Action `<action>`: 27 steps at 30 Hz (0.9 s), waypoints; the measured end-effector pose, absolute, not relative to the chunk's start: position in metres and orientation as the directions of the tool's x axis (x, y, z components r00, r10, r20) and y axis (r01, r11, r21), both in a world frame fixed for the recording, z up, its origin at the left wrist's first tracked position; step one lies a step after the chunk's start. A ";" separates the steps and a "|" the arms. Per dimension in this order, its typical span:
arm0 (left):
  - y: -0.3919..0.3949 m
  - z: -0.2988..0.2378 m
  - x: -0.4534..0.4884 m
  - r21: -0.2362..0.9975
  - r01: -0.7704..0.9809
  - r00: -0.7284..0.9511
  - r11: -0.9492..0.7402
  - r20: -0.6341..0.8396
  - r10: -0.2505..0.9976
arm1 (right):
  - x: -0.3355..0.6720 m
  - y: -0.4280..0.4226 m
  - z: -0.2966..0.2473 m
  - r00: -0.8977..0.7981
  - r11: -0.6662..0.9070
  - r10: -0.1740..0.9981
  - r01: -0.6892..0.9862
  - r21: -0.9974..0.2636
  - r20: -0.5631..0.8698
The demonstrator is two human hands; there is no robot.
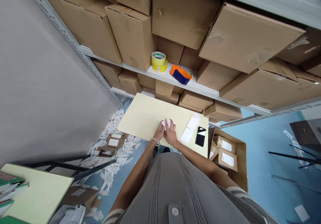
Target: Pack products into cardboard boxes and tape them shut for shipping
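A small white piece (166, 123), its exact kind too small to make out, is between my two hands over the pale yellow tabletop (144, 113). My left hand (158, 131) grips its near left side; a light band circles that wrist. From the right, my right hand (171, 133) has its fingers bent over the same piece and covers part of it. To the right of my hands lies a long white strip of labels (190, 129). Beyond the strip, close to the table's right end, is a black phone (200, 136).
Yellow tape rolls (158, 61) and an orange and blue tape dispenser (181, 74) sit on the shelf ahead, among cardboard boxes (184, 14). An open carton (241, 163) holding small boxes stands right of the table. Paper scraps (109, 173) litter the floor at left.
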State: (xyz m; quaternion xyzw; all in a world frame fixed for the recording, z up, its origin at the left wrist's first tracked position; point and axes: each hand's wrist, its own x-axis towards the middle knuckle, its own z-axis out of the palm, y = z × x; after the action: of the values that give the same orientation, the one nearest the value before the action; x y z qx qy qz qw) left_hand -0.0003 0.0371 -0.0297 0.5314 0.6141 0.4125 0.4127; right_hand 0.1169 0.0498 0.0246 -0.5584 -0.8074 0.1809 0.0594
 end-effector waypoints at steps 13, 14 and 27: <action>0.062 -0.022 -0.125 0.944 0.276 -0.413 0.179 -0.052 0.909 | -0.017 0.099 0.023 -0.591 0.532 0.807 0.731 -0.427 -0.008; 0.065 -0.022 -0.136 0.945 0.254 -0.443 0.205 -0.075 0.893 | -0.028 0.104 0.024 -0.604 0.548 0.797 0.724 -0.418 -0.001; 0.091 -0.009 -0.164 0.906 0.142 -0.526 0.398 -0.271 0.806 | -0.067 0.131 0.015 -0.577 0.537 0.817 0.757 -0.372 0.005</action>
State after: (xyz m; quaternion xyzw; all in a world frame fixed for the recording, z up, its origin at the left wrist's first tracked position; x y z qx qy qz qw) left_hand -0.1645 0.0909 -0.0092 0.3162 0.7497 0.4485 0.3698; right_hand -0.0673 0.1310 0.0150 -0.4512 -0.8721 0.1669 0.0892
